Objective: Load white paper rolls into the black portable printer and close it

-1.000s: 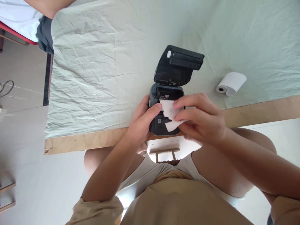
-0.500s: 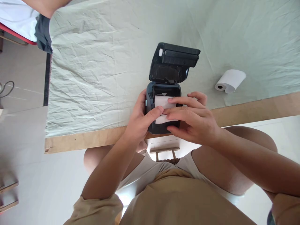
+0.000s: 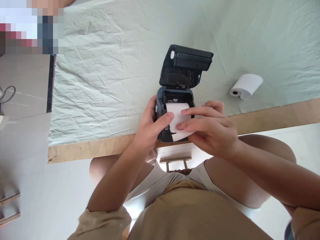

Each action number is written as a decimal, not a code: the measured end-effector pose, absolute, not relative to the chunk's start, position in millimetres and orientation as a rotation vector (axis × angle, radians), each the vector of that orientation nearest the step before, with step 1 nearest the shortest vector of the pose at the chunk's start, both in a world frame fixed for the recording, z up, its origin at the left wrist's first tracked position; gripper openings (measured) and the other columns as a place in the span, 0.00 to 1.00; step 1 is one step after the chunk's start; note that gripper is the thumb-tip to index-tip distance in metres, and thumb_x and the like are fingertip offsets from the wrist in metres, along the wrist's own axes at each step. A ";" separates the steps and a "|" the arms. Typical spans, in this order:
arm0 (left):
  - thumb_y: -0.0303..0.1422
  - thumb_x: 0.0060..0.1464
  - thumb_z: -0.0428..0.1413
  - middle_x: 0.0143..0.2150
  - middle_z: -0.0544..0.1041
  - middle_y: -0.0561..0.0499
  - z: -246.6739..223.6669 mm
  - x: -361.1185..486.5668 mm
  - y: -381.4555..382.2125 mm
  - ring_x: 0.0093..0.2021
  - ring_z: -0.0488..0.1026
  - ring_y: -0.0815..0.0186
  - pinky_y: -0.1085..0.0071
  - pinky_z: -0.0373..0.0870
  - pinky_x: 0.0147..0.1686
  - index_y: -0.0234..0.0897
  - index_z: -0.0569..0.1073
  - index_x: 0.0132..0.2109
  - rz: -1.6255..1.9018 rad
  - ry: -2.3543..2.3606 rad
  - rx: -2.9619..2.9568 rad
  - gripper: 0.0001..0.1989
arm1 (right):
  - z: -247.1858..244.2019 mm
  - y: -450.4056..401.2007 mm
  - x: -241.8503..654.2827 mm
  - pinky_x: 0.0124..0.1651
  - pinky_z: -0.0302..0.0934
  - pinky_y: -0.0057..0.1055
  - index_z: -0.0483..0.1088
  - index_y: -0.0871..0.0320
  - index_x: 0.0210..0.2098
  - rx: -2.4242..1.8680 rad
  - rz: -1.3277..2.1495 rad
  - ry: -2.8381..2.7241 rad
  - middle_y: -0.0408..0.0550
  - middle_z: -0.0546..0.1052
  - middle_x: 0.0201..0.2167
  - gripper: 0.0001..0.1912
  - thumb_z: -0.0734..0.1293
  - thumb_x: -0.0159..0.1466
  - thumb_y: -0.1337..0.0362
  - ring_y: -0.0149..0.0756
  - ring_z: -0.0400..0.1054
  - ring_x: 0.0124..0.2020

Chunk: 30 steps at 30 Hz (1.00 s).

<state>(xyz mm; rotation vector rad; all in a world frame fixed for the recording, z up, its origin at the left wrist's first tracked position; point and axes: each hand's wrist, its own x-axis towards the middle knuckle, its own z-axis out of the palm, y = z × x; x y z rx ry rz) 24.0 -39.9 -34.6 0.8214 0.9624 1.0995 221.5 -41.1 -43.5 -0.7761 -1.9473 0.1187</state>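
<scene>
A small black receipt printer [image 3: 162, 131] sits at the table's near edge, its lid [image 3: 186, 65] swung up and back. Inside its bay lies a white paper roll [image 3: 178, 108], with a loose end of paper hanging over the front. My left hand [image 3: 152, 125] grips the printer's left side, thumb resting on the paper. The fingers of my right hand [image 3: 212, 125] lie over the roll and pinch the loose end at the lower right; its thumb is partly hidden beneath the paper.
A second paper roll [image 3: 247, 86] lies on the pale green cloth [image 3: 105, 73] to the right. The table's bare wooden edge [image 3: 92, 147] runs along the front. At upper left, a blurred-out patch hides part of another person. A wooden stool [image 3: 175, 160] shows below the table.
My right hand has drawn the paper's loose end out, down and to the right over the printer's front. The left hand keeps its place.
</scene>
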 end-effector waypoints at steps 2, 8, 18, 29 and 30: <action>0.43 0.57 0.76 0.53 0.87 0.49 -34.2 23.3 -38.6 0.52 0.87 0.54 0.63 0.87 0.49 0.46 0.79 0.59 1.086 0.986 0.816 0.26 | -46.4 -42.0 218.7 0.47 0.69 0.45 0.72 0.45 0.46 -0.745 0.116 -1.962 0.29 0.89 0.35 0.20 0.69 0.66 0.80 0.40 0.89 0.43; 0.40 0.52 0.79 0.55 0.87 0.48 -36.8 20.4 -37.3 0.54 0.86 0.51 0.61 0.86 0.50 0.46 0.78 0.60 1.056 1.018 0.833 0.31 | -41.3 -40.0 226.8 0.48 0.74 0.49 0.73 0.44 0.47 -0.689 0.162 -1.951 0.37 0.89 0.41 0.05 0.70 0.72 0.61 0.44 0.87 0.47; 0.37 0.46 0.80 0.46 0.87 0.51 -34.9 21.5 -36.8 0.43 0.86 0.57 0.68 0.85 0.37 0.44 0.80 0.58 1.081 1.016 0.818 0.33 | -51.4 0.3 253.1 0.71 0.73 0.58 0.58 0.33 0.78 -0.871 0.439 -1.791 0.48 0.73 0.75 0.33 0.67 0.76 0.44 0.54 0.72 0.75; 0.48 0.49 0.80 0.53 0.88 0.47 -38.0 22.0 -37.2 0.51 0.88 0.51 0.64 0.87 0.44 0.44 0.81 0.57 1.137 0.962 0.908 0.32 | -53.7 -9.5 249.7 0.70 0.78 0.59 0.63 0.44 0.75 -1.066 0.980 -1.905 0.52 0.76 0.73 0.31 0.65 0.78 0.44 0.53 0.79 0.67; 0.51 0.51 0.79 0.53 0.89 0.47 -37.3 23.2 -37.1 0.52 0.89 0.50 0.64 0.87 0.45 0.43 0.81 0.56 1.146 0.957 0.891 0.31 | -54.2 -8.2 249.7 0.67 0.80 0.58 0.63 0.45 0.76 -1.072 0.992 -1.915 0.52 0.78 0.72 0.32 0.65 0.77 0.43 0.52 0.81 0.65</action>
